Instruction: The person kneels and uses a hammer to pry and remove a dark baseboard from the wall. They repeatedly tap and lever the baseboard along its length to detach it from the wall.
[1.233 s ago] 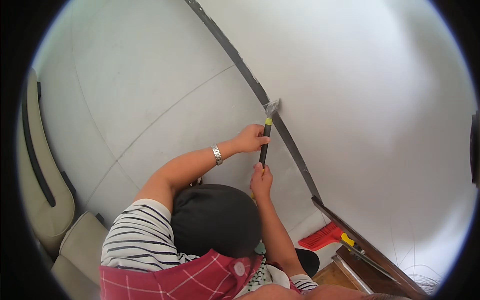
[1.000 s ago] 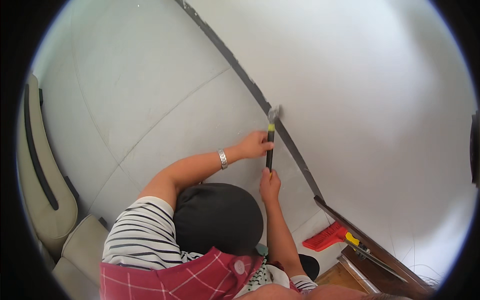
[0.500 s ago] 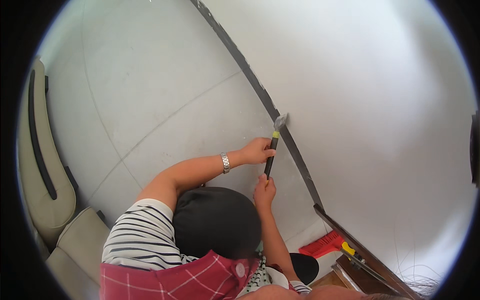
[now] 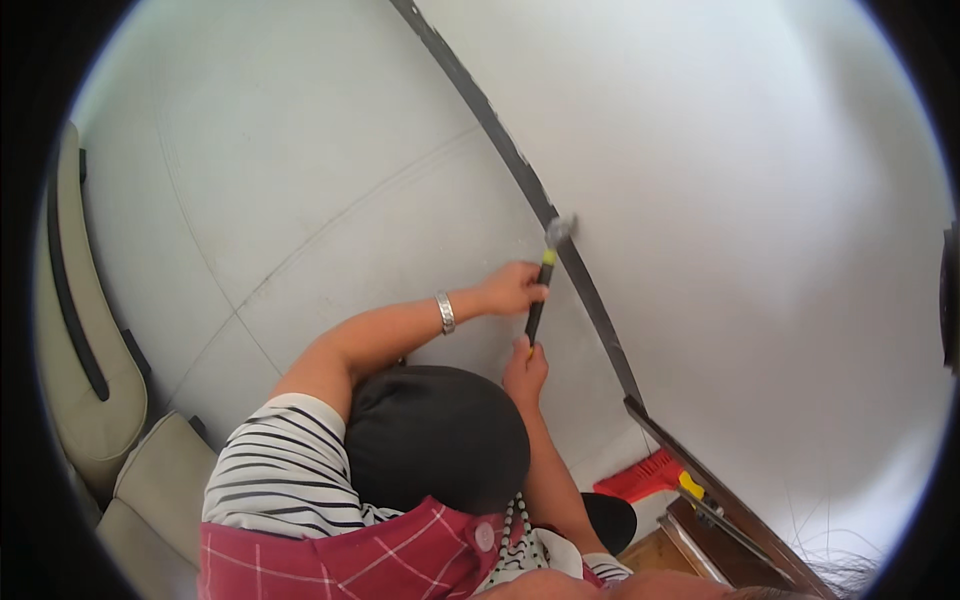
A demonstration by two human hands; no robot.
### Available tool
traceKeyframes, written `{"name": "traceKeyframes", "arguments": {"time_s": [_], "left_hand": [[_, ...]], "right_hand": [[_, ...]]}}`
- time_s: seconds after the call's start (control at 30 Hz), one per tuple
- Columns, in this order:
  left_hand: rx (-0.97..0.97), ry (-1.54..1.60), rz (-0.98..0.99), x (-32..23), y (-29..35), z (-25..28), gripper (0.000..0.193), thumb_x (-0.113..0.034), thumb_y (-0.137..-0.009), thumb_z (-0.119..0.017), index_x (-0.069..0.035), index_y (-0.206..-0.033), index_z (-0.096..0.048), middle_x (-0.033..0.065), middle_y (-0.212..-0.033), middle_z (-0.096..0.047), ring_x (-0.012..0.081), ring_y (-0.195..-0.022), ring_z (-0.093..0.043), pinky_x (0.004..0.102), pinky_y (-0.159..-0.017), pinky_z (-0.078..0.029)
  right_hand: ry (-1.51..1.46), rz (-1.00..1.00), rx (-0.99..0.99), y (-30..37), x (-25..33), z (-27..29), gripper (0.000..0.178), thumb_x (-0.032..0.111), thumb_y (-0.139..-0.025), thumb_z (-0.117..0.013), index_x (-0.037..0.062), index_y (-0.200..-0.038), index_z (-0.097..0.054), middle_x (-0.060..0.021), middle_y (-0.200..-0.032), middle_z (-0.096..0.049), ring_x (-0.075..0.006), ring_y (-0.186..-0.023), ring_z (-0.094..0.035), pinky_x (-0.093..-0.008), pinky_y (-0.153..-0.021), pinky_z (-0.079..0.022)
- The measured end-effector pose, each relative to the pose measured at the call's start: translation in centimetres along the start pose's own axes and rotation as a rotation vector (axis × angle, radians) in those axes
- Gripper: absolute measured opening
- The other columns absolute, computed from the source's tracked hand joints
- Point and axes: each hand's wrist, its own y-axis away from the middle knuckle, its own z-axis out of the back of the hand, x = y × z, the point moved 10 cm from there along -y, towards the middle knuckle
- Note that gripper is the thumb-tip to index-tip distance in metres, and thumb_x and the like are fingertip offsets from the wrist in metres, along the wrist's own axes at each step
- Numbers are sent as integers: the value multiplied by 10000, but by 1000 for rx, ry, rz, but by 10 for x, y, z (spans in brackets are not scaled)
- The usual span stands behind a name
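Both my hands hold a hammer (image 4: 536, 318) with a black handle and a yellow band. My left hand (image 4: 510, 288), with a metal bracelet on its wrist, grips the handle just below the yellow band. My right hand (image 4: 525, 368) grips the handle's lower end. The metal hammer head (image 4: 558, 232) rests at the edge of a long dark strip (image 4: 592, 305) that runs diagonally between two pale grey surfaces. A dark-haired head and a striped shirt fill the lower middle of the view.
A beige cushioned seat (image 4: 90, 380) curves along the left. At the lower right lie a red brush (image 4: 640, 475), a yellow-handled tool (image 4: 690, 487) and a dark wooden frame (image 4: 730, 510). Pale tiles with thin joints spread to the left of the strip.
Both hands keep their hold on the hammer. Its head stays by the dark strip, shifting only slightly, while the view itself sways a little.
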Motion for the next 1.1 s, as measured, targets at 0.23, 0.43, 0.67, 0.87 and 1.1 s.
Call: {"name": "traceKeyframes", "arguments": {"time_s": [0.23,0.43,0.67,0.87,1.1], "left_hand": [[-115,44,4,-10,-15,51,199,-182,-871,-593,-8,-788,-541,45,-636,-566,97,-568,-559,271,-513,-459],[-30,43,69,16,0,-3,193,-184,-853,-602,-8,-789,-556,44,-645,-574,99,-552,-556,262,-514,-463],[-156,187,91,-7,-19,79,156,-167,-901,-570,-17,-857,-576,39,-735,-591,108,-622,-567,250,-553,-474],[192,583,62,4,9,35,225,-192,-901,-581,-22,-1048,-586,80,-926,-640,145,-777,-611,282,-723,-501],[388,869,187,14,29,-6,359,-196,-922,-547,-34,-1240,-504,127,-1108,-626,214,-1040,-597,343,-852,-490]], "right_hand": [[-17,199,-5,-39,38,-24,328,308,-939,-532,35,-759,-506,18,-540,-426,-64,-434,-400,-250,-394,-331],[2,-73,-12,-6,-21,-5,379,346,-919,-536,-23,-840,-569,-142,-637,-546,-241,-596,-537,-368,-593,-437],[150,204,-10,-48,100,-32,329,316,-914,-552,-10,-867,-547,-102,-594,-524,-197,-543,-532,-377,-530,-422],[412,260,185,-1,98,-4,378,345,-905,-558,17,-1088,-516,-131,-694,-598,-269,-594,-580,-378,-593,-471],[-262,-250,528,20,34,-22,245,199,-875,-629,52,-1047,-537,-3,-655,-520,-85,-533,-510,-246,-504,-436]]}}
